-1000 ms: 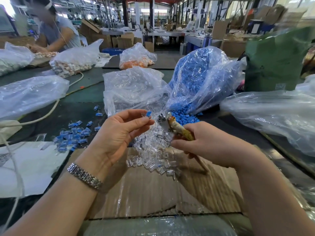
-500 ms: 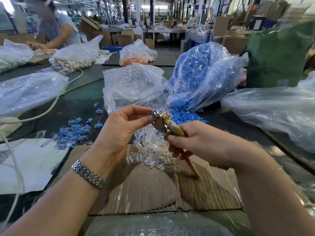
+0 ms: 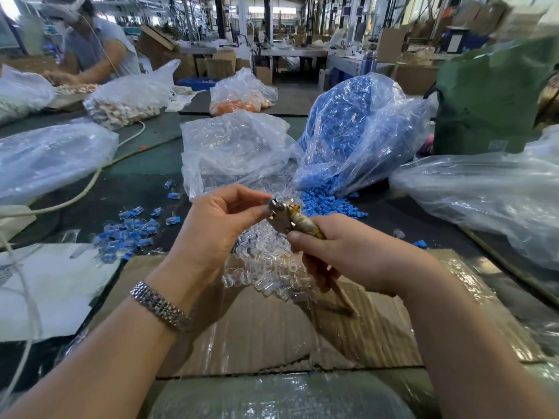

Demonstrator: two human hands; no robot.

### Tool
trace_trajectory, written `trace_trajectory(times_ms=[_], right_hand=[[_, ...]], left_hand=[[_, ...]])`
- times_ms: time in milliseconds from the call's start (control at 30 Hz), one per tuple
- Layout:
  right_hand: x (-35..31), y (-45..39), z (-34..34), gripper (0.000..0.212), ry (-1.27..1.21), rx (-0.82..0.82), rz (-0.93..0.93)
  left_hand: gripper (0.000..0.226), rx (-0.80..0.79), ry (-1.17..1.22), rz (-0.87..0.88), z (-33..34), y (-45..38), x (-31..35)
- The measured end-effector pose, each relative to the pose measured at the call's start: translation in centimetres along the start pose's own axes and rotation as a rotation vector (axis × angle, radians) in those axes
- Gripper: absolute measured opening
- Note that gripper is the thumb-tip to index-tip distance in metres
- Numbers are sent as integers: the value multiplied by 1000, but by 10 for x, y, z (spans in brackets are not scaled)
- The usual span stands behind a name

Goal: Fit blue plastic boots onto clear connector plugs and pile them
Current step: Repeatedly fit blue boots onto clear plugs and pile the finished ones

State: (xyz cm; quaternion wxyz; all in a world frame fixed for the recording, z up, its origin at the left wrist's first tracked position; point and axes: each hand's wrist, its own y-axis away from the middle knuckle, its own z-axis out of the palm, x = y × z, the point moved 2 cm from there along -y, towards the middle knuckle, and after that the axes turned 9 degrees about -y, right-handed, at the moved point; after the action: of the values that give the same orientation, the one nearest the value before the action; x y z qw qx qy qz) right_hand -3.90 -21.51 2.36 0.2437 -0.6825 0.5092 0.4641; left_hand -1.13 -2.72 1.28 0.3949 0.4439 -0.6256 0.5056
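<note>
My right hand (image 3: 351, 252) grips a pair of pliers (image 3: 287, 219) with tape-wrapped handles, jaws pointing up and left. My left hand (image 3: 217, 228) pinches a small blue boot (image 3: 273, 198) at the jaw tips; whether a clear plug is in it is hidden by the fingers. Under both hands lies a heap of clear plugs (image 3: 272, 261) on cardboard. Loose blue boots (image 3: 326, 201) spill from a blue-filled bag (image 3: 348, 122). A pile of fitted blue-and-clear pieces (image 3: 130, 234) lies to the left.
A bag of clear plugs (image 3: 236, 149) stands behind my hands. Large clear bags (image 3: 484, 195) lie on the right and another bag (image 3: 51, 158) on the left. A white cable (image 3: 90, 182) crosses the left side. Another person (image 3: 90, 46) works at the far left. The taped cardboard sheet (image 3: 272, 334) lies in front of me.
My hands have come together and risen slightly. The left fingers, apart from the pliers a second ago, now hold the blue piece against the jaw tips.
</note>
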Motion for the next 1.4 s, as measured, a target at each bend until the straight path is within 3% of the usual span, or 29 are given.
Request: trace_trajectory(times_ms=[133, 267, 367, 500, 600, 767, 867, 933, 1000, 1267, 1400], right_hand=[[-1, 4, -10, 38, 46, 47, -12], [7, 4, -20, 36, 506, 196, 62], [12, 2, -16, 36, 663, 184, 106], [17, -5, -11, 39, 723, 146, 115], [19, -8, -8, 43, 728, 150, 101], [17, -6, -13, 52, 572, 108, 97], [17, -3, -34, 34, 431, 305, 58], [22, 0, -53, 17, 457, 489, 57], [30, 0, -64, 5, 493, 570, 121], [43, -21, -41, 9, 597, 511, 255], [47, -27, -39, 13, 582, 501, 267]], left_hand=[[18, 80, -160, -1, -22, -8, -3], [17, 321, -853, -126, -67, -17, -16], [23, 284, -1213, -149, -72, -20, -17], [33, -109, -1061, 3, -52, -17, -17], [26, -233, -1055, 53, -39, -13, -21], [10, -210, -1081, 52, -35, -14, -25], [9, -192, -1048, 8, -38, -15, -26], [11, -142, -980, -11, -41, -16, -25], [15, -99, -885, -27, -43, -18, -23], [8, -2, -703, -84, -40, -19, -22], [12, -48, -282, -270, -32, -16, -23]])
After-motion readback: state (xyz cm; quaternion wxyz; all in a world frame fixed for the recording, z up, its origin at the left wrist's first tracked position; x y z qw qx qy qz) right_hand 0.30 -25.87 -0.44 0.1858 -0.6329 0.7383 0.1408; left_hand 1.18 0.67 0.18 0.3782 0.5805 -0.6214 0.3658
